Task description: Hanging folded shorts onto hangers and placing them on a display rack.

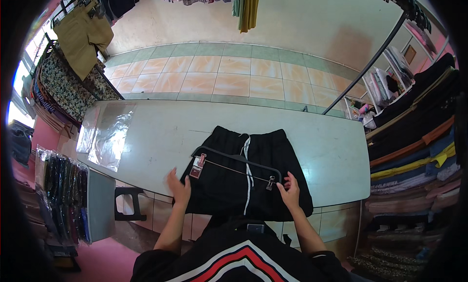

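Note:
Black shorts [223, 194] with a gathered waistband and a white drawstring [247, 198] lie spread on the white table, hem towards me. A dark clip hanger [234, 156] lies slantwise across them. Its left clip [202, 158] is at a hang tag [196, 168] bearing writing; the right clip [270, 183] rests over the black cloth. My left hand [178, 187] is at the shorts' left edge, fingers apart, holding nothing. At the hanger's right end is my right hand [290, 192], thumb and fingers beside it; whether they pinch it is unclear.
Clear plastic bags [111, 135] lie on the table's [157, 117] left. A dark stool [129, 205] and bagged garments [64, 194] stand left below. Folded clothes [413, 165] are stacked at right. Hanging garments [69, 81] and a slanting metal pole [365, 62] flank the far side.

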Tool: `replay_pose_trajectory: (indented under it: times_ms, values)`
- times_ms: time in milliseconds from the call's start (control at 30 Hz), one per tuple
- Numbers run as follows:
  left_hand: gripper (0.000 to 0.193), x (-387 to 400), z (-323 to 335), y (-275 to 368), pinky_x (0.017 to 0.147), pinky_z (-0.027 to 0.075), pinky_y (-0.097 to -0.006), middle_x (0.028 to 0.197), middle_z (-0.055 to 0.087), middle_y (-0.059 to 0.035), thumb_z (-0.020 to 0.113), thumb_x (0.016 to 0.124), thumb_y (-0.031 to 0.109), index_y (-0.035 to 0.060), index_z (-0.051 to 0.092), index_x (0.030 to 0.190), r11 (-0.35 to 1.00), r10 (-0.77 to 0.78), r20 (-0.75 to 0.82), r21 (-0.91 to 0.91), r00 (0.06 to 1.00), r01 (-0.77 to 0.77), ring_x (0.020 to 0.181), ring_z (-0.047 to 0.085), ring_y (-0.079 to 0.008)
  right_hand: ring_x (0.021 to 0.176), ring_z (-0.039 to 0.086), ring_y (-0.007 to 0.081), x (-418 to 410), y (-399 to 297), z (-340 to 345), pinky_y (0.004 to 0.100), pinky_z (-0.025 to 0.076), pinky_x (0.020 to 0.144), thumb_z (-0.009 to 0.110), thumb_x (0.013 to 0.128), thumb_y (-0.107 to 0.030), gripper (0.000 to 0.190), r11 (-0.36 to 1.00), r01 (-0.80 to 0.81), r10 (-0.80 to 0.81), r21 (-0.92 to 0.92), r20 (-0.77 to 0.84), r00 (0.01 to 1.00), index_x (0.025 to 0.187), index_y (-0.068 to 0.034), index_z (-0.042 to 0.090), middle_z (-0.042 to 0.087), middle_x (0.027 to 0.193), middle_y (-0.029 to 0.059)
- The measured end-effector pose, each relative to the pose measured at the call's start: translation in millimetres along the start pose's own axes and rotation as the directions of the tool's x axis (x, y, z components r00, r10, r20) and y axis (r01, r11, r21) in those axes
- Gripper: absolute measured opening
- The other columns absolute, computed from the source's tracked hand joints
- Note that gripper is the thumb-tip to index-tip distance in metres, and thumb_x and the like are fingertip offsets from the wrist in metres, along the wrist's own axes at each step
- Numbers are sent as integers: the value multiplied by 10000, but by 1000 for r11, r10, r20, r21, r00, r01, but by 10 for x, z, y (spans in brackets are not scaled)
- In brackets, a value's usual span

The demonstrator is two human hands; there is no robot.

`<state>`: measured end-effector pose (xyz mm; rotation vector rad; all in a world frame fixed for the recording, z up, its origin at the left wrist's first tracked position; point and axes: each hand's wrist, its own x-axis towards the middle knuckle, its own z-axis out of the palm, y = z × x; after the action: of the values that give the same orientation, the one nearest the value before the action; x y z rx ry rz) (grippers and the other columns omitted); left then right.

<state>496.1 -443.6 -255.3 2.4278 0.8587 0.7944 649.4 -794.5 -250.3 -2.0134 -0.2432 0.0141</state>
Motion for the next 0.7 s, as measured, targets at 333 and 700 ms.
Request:
replay_pose_trajectory:
  times_ms: [333, 700]
  values:
    - [373, 771, 489, 130, 770, 400, -399, 933, 506, -145, 644, 727, 303, 19, 554, 952, 998, 27, 399, -70, 917, 1, 890, 491, -316, 753, 555, 126, 304, -77, 119, 262, 451, 705, 721, 637, -86, 347, 913, -360, 307, 190, 259, 916, 904, -19, 510, 572, 796, 58]
    - [244, 1305, 533, 487, 651, 446, -231, 773, 600, -63, 658, 744, 145, 11, 499, 872, 642, -4, 648, -582, 761, 499, 695, 567, -114, 751, 549, 106, 1273, -388, -284, 255, 453, 701, 623, 769, -102, 221, 853, -429, 282, 295, 430, 857, 949, 4, 550, 581, 839, 36]
